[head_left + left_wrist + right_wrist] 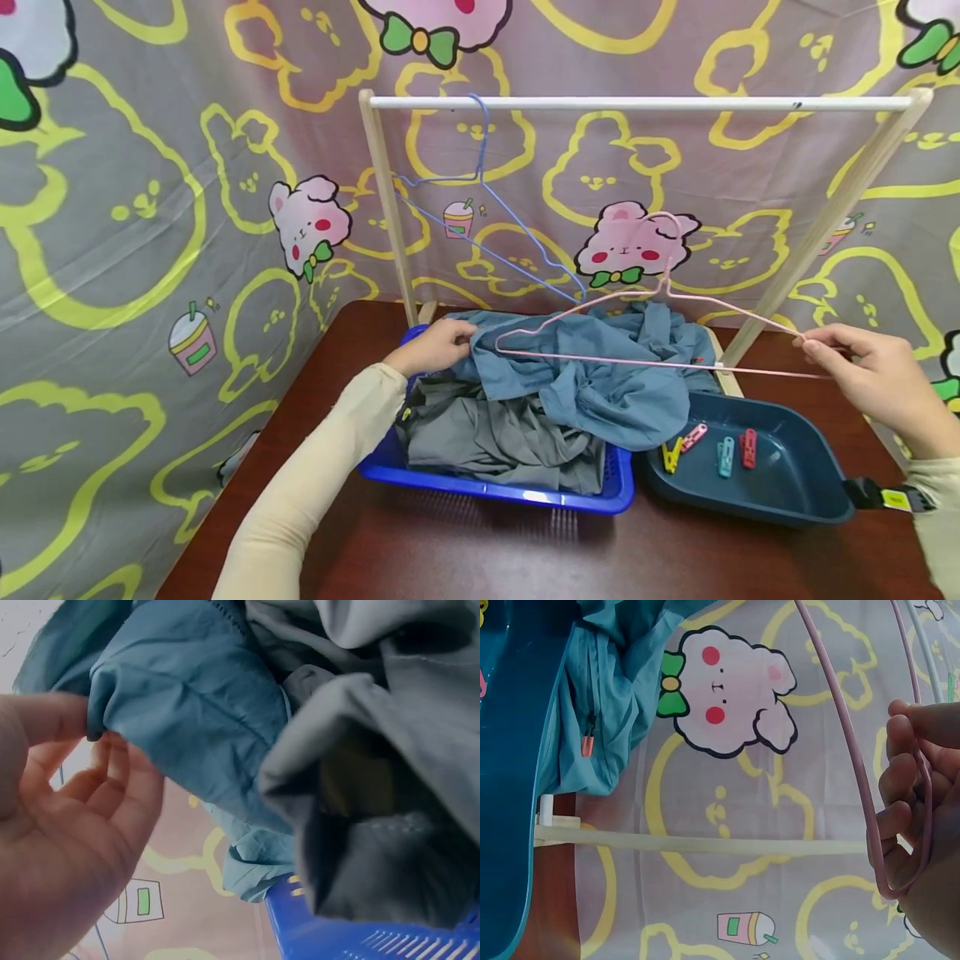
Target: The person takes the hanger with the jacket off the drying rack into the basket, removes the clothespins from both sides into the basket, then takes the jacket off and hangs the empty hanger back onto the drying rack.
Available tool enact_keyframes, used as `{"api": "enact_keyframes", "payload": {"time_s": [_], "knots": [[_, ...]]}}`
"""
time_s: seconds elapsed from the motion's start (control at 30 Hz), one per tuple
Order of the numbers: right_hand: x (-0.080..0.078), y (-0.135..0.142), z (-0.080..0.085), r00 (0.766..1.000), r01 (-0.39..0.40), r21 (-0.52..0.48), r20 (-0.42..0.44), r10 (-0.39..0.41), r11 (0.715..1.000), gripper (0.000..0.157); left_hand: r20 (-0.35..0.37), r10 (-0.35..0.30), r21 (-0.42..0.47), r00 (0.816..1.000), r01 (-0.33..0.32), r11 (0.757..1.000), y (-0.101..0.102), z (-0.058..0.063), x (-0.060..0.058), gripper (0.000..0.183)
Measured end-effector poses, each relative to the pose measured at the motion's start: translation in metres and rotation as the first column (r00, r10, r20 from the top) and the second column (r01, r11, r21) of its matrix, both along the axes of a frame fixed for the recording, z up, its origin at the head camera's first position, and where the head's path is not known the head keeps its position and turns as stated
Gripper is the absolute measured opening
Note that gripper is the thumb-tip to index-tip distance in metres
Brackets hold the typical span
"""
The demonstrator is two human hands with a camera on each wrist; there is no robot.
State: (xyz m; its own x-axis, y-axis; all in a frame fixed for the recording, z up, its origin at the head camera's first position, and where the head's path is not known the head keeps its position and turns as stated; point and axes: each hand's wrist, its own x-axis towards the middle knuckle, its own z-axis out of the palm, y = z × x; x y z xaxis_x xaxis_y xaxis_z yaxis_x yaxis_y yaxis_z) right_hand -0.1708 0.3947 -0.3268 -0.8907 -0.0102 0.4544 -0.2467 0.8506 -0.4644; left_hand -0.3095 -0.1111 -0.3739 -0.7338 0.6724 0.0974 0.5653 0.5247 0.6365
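Observation:
My left hand [433, 347] pinches the edge of a blue garment [600, 379] between thumb and fingers, as the left wrist view also shows. The garment lies bunched over a blue basket [495, 493], on top of a grey cloth item [495, 442]. A small orange zipper pull [587, 745] hangs from the garment. Out to the right, my right hand [873, 367] grips a pink clothes hanger [600, 359] at one end, with its hook up. The hanger's other end overlaps the garment in the head view, close to the left hand.
A blue hanger [517, 218] hangs from the white bar [637, 103] of a wooden-legged rack behind the basket. At right, a dark blue tray [787, 492] holds several clothespins, including a teal clothespin [725, 457]. All stand on a dark brown table [315, 367] before a patterned curtain.

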Motion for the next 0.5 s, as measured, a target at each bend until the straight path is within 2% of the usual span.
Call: {"api": "enact_keyframes", "payload": {"time_s": [0.1,0.27,0.4,0.5], "knots": [[0.0014,0.0009,-0.0003,1.0,0.001,-0.03,0.024,-0.001,1.0,0.019,-0.01,-0.055,-0.05,0.998,0.055,0.997,0.0012,-0.002,0.0012,0.033],[0.001,0.0007,-0.0028,0.999,0.009,-0.033,0.035,-0.007,0.999,0.019,0.064,-0.121,-0.116,0.991,0.128,0.985,0.0034,-0.0022,0.0044,0.035],[0.0,0.0002,-0.0048,0.999,0.016,-0.02,0.031,-0.016,1.0,0.02,0.132,-0.157,-0.184,0.979,0.179,0.966,0.0062,-0.0011,0.0079,0.037],[0.0003,0.0009,-0.0057,0.999,0.027,-0.021,0.045,-0.026,0.999,0.021,0.161,-0.181,-0.252,0.97,0.217,0.943,0.0091,-0.0008,0.0104,0.038]]}}
